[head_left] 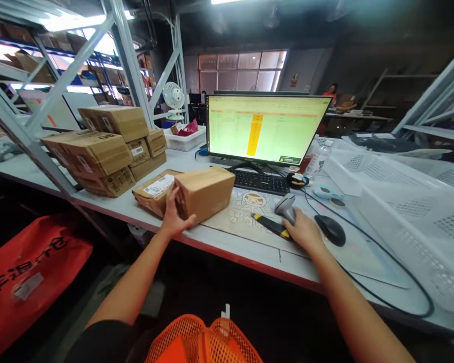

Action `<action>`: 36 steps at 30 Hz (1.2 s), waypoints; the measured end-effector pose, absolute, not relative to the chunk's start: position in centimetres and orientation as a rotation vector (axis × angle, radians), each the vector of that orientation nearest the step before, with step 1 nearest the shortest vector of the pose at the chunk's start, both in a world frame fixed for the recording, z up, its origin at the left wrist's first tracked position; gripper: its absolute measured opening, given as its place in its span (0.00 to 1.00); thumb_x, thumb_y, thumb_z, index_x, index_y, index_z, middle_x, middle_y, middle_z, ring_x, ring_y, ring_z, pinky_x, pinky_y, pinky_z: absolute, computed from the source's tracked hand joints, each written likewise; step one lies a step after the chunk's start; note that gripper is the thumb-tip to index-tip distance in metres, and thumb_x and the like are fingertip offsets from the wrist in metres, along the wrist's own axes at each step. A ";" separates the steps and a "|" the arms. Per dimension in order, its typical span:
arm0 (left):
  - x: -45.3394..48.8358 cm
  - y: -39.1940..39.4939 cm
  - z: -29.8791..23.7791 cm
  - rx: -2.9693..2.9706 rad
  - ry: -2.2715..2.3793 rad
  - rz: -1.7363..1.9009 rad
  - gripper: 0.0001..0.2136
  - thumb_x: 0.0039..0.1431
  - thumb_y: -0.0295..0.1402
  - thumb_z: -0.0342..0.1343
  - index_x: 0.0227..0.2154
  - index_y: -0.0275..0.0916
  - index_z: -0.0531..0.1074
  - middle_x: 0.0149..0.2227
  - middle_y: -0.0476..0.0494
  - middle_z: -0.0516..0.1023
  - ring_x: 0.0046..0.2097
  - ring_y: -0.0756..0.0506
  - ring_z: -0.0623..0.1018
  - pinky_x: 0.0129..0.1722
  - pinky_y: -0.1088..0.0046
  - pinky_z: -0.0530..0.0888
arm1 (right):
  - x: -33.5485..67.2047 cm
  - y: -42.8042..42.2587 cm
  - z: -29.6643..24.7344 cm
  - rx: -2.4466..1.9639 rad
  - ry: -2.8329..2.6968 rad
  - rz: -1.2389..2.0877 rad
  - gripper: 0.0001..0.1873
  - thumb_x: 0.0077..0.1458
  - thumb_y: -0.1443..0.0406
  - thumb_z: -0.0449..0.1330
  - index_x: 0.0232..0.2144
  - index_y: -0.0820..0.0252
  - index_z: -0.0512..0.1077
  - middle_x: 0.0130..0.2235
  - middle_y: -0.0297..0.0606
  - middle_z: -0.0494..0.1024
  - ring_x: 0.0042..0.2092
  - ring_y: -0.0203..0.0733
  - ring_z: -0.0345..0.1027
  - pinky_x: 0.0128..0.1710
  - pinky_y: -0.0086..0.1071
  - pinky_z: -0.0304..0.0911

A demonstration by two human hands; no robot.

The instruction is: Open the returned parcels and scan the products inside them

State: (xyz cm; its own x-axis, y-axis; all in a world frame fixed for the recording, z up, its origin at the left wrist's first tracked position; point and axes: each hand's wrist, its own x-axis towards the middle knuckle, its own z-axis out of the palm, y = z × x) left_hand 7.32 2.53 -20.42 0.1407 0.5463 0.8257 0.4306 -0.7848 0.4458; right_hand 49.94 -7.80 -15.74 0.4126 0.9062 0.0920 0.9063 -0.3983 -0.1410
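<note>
My left hand (175, 214) grips the near left end of a brown cardboard box (212, 194), thumb on the front and fingers on the side. The box stands partly over a flatter carton (151, 194) with a white label, or right against it; I cannot tell which. My right hand (302, 229) is wrapped around the handle of a grey barcode scanner (285, 205), which is near the desk surface. Beside that hand lies a black and yellow utility knife (270, 225). A black mouse (331, 230) sits just to its right.
Stacked cartons (98, 151) stand at left by a metal post. A lit monitor (265, 128) and keyboard (261, 181) are behind the box. White plastic baskets (412, 217) line the right side. A cable (393, 252) loops across the desk. A red bag (34, 277) lies below left.
</note>
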 end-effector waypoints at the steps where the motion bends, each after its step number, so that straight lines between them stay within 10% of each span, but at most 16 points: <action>1: 6.1 2.2 -20.4 2.444 1.023 1.723 0.49 0.53 0.40 0.70 0.72 0.45 0.47 0.75 0.28 0.42 0.76 0.28 0.47 0.71 0.42 0.56 | 49.9 -7.6 -15.6 -2.498 -1.632 -0.023 0.34 0.68 0.56 0.54 0.69 0.72 0.58 0.59 0.62 0.74 0.58 0.62 0.71 0.53 0.46 0.67; 11: 4.6 -3.1 -17.6 3.511 0.418 1.091 0.30 0.58 0.27 0.66 0.61 0.59 0.71 0.72 0.58 0.60 0.72 0.37 0.57 0.72 0.57 0.56 | 50.5 -6.1 -11.8 -2.599 -1.658 -0.017 0.15 0.65 0.63 0.54 0.47 0.68 0.73 0.46 0.56 0.80 0.47 0.57 0.77 0.40 0.40 0.67; 18: 6.1 -4.1 -17.3 3.661 0.212 1.029 0.24 0.64 0.33 0.63 0.60 0.63 0.72 0.73 0.65 0.57 0.70 0.40 0.62 0.69 0.63 0.59 | 51.6 -6.1 -0.7 -2.164 -1.767 0.527 0.27 0.58 0.38 0.61 0.28 0.53 0.67 0.18 0.32 0.66 0.18 0.38 0.60 0.15 0.32 0.54; 28: 7.3 -5.3 -20.2 3.260 0.533 0.667 0.32 0.68 0.24 0.53 0.67 0.68 0.60 0.65 0.63 0.72 0.68 0.45 0.69 0.70 0.65 0.61 | 40.3 -3.3 6.5 -2.103 -2.110 1.286 0.32 0.52 0.35 0.65 0.32 0.57 0.72 0.21 0.30 0.66 0.17 0.29 0.56 0.13 0.25 0.50; 36: 8.6 -6.2 -21.5 3.016 0.649 1.029 0.42 0.63 0.21 0.58 0.69 0.72 0.53 0.65 0.60 0.72 0.66 0.46 0.70 0.72 0.68 0.54 | 39.4 -2.6 3.8 -1.971 -2.254 0.991 0.34 0.49 0.33 0.66 0.34 0.56 0.72 0.23 0.34 0.69 0.19 0.34 0.62 0.14 0.28 0.56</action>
